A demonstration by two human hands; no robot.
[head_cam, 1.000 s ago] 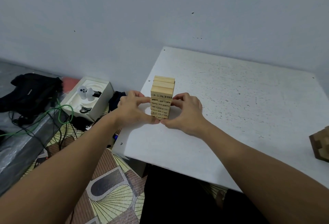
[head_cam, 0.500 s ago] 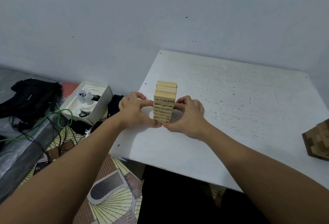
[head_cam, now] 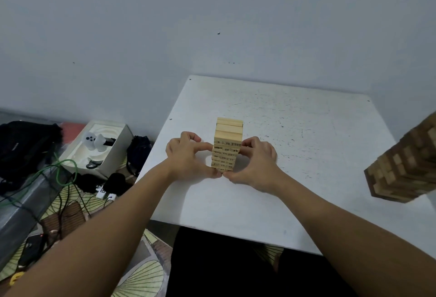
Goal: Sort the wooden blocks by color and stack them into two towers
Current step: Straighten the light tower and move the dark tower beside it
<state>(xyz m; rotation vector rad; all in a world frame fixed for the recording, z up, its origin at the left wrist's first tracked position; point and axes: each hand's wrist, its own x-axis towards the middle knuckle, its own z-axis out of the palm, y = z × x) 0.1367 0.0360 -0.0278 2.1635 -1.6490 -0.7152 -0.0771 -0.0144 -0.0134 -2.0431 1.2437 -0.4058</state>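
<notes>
Two hands on the light tower [head_cam: 227, 144], counter [head_cam: 295, 117] centre: left hand [head_cam: 186, 155] at 9 o'clock, right hand [head_cam: 256, 161] at 3, fingers pinching its sides. Loose, light, stiff blocks; likely topples. Hold low, squeeze evenly. Dark tower [head_cam: 408, 167] at 3 o'clock.

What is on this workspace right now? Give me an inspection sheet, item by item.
Surface: white table, speckled with dark marks.
Job's things: light tower upright, mid-table; dark tower at the right edge, partly out of frame.
Clutter: nothing seen on the table.
Hands: left hand and right hand hold the light tower's sides.
Cables: green cable and black ones on the floor, left.
Surroundings: white box, black bag, patterned mat, grey wall.
</notes>
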